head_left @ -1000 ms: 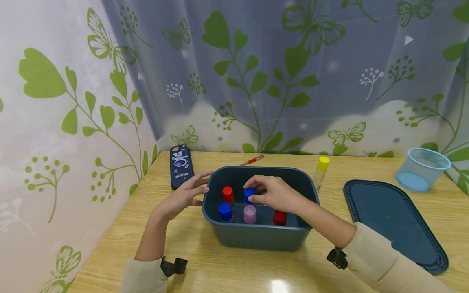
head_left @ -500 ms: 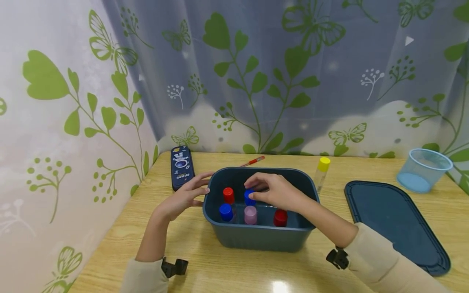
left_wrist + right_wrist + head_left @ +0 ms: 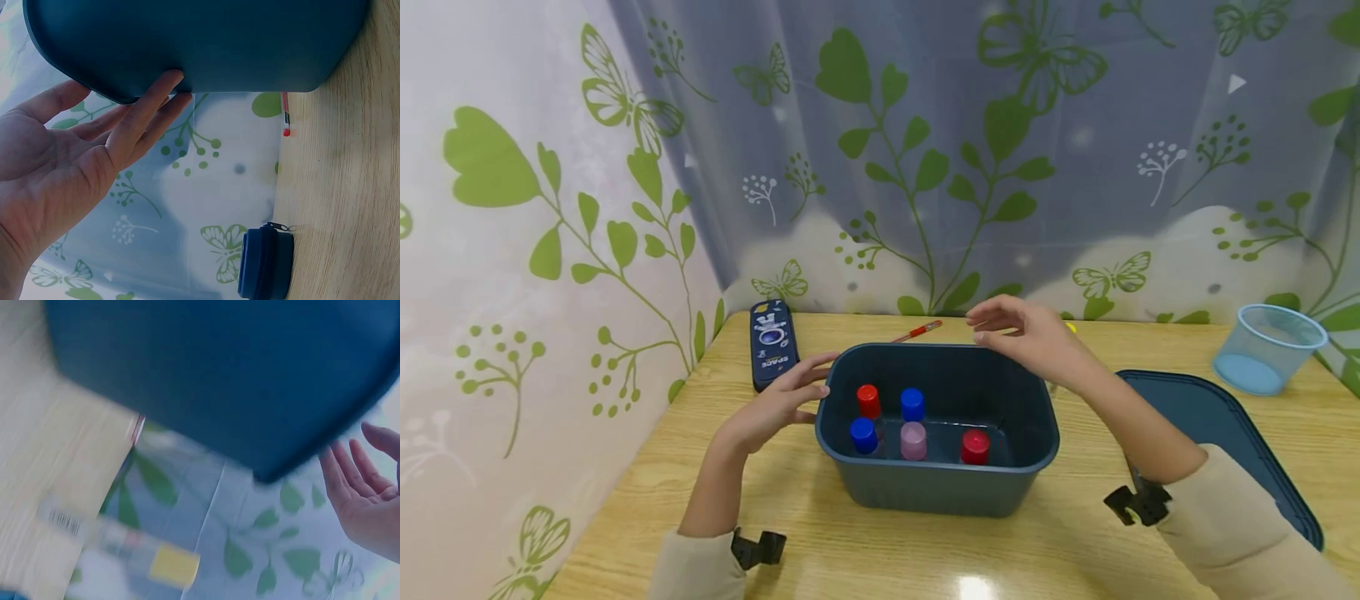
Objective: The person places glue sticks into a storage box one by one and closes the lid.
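Note:
My left hand (image 3: 786, 392) rests against the left end of a dark blue-green plastic bin (image 3: 936, 490). In the left wrist view its fingers (image 3: 147, 112) lie nearly straight along the outer wall, thumb by the rim. Above the bin's far right corner hovers my right hand (image 3: 1037, 337), fingers loosely bent and holding nothing. Capped containers stand inside the bin: a red cap (image 3: 868, 401), two blue caps (image 3: 912, 404), a pink cap (image 3: 913, 440) and a darker red cap (image 3: 975, 447). Behind the right hand, a yellow-capped clear bottle (image 3: 125, 544) is mostly hidden in the head view.
A navy zip pencil case (image 3: 772, 342) with an astronaut print lies left of the bin. A red pen (image 3: 917, 331) is behind it. To the right are a dark lid (image 3: 1210, 408), partly under the right arm, and a light-blue mesh basket (image 3: 1262, 354). A patterned curtain (image 3: 880, 183) hangs behind.
My right hand has let go of the rear blue-capped container and moved up and right, out of the bin. The container stays in the bin. The left hand has barely moved.

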A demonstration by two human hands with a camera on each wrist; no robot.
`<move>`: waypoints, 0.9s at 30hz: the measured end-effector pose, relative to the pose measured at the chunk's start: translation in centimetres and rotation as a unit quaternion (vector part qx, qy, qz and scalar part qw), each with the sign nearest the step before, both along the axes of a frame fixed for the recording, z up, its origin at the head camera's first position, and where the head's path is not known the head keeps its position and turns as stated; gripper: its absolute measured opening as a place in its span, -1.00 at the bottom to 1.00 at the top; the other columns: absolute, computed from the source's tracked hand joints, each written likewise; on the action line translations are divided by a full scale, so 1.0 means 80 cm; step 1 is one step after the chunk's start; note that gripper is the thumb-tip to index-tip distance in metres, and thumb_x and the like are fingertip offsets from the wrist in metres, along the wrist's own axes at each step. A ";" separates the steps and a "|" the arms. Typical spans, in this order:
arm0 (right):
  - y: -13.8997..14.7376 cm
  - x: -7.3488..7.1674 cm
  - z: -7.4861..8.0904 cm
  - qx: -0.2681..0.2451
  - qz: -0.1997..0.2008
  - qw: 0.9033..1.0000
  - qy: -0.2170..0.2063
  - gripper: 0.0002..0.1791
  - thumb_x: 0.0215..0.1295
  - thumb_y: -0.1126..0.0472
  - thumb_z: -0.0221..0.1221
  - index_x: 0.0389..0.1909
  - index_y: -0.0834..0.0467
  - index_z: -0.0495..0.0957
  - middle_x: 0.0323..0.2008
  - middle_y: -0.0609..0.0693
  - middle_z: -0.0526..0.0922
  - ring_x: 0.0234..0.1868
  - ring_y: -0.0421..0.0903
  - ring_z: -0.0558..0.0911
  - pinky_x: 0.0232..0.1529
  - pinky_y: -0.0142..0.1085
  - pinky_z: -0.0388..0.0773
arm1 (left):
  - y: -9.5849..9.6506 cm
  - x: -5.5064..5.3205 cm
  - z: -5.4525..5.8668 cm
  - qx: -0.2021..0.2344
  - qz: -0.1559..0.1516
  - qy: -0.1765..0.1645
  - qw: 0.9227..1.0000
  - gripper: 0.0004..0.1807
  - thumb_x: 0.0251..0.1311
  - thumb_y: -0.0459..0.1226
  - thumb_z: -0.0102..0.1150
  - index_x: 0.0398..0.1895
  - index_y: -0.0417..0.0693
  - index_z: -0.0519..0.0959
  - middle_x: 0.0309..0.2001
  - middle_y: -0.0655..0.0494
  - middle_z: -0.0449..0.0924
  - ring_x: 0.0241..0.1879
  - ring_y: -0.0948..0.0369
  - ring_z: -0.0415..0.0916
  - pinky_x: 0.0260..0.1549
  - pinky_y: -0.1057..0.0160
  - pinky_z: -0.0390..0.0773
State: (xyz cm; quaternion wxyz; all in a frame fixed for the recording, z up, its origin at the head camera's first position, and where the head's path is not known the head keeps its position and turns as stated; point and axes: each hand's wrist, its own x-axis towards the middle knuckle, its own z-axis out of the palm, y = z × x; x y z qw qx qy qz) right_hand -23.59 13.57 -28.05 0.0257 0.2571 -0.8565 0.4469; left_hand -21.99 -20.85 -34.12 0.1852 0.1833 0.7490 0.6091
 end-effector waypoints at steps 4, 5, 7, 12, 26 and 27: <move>0.037 -0.006 0.005 0.035 -0.055 0.997 0.033 -0.66 0.30 0.19 0.12 0.02 0.27 0.45 -0.05 0.18 0.54 -0.01 0.07 0.50 -0.05 -0.06 0.45 | 0.000 0.000 0.000 0.002 0.002 0.000 1.000 -0.45 0.38 -0.26 -0.16 0.40 -0.06 0.04 0.35 -0.18 -0.05 0.28 -0.15 0.00 0.03 -0.13 0.30; 0.046 -0.008 0.004 0.045 -0.070 0.996 0.044 -0.66 0.30 0.17 0.11 0.02 0.27 0.45 -0.05 0.20 0.54 0.00 0.09 0.50 -0.05 -0.05 0.44 | 0.000 0.000 -0.001 0.002 0.003 0.000 1.000 -0.45 0.38 -0.26 -0.16 0.40 -0.06 0.04 0.35 -0.18 -0.05 0.28 -0.15 0.00 0.03 -0.13 0.30; 0.064 -0.011 -0.001 0.060 -0.098 0.992 0.054 -0.64 0.32 0.15 0.09 0.03 0.28 0.44 -0.02 0.25 0.51 0.02 0.15 0.48 -0.05 -0.02 0.44 | 0.000 0.000 -0.001 0.002 0.004 0.000 1.000 -0.45 0.38 -0.27 -0.16 0.40 -0.06 0.04 0.35 -0.18 -0.05 0.28 -0.15 0.00 0.03 -0.13 0.30; 0.098 -0.018 -0.025 0.085 -0.135 0.986 0.049 -0.60 0.33 0.17 0.07 0.08 0.34 0.38 0.03 0.36 0.42 0.05 0.30 0.39 -0.03 0.01 0.40 | 0.001 0.000 -0.001 0.002 0.002 0.000 1.000 -0.45 0.37 -0.26 -0.16 0.40 -0.07 0.03 0.35 -0.19 -0.06 0.28 -0.15 -0.01 0.03 -0.14 0.29; 0.110 -0.038 -0.103 0.018 -0.203 0.979 0.027 -0.38 0.30 0.03 0.09 0.20 0.38 0.22 0.05 0.41 0.37 0.03 0.32 0.41 -0.14 0.10 0.44 | -0.001 0.002 -0.001 0.003 0.004 -0.004 1.000 -0.44 0.37 -0.26 -0.15 0.40 -0.08 0.02 0.36 -0.19 -0.06 0.28 -0.15 0.00 0.04 -0.12 0.30; 0.109 -0.038 -0.107 0.011 -0.208 0.977 0.036 -0.39 0.30 0.05 0.10 0.19 0.38 0.23 0.03 0.40 0.39 0.01 0.32 0.42 -0.15 0.10 0.44 | -0.001 0.001 -0.001 0.002 0.004 -0.004 1.000 -0.44 0.37 -0.26 -0.15 0.40 -0.07 0.02 0.36 -0.19 -0.06 0.28 -0.14 0.00 0.04 -0.12 0.30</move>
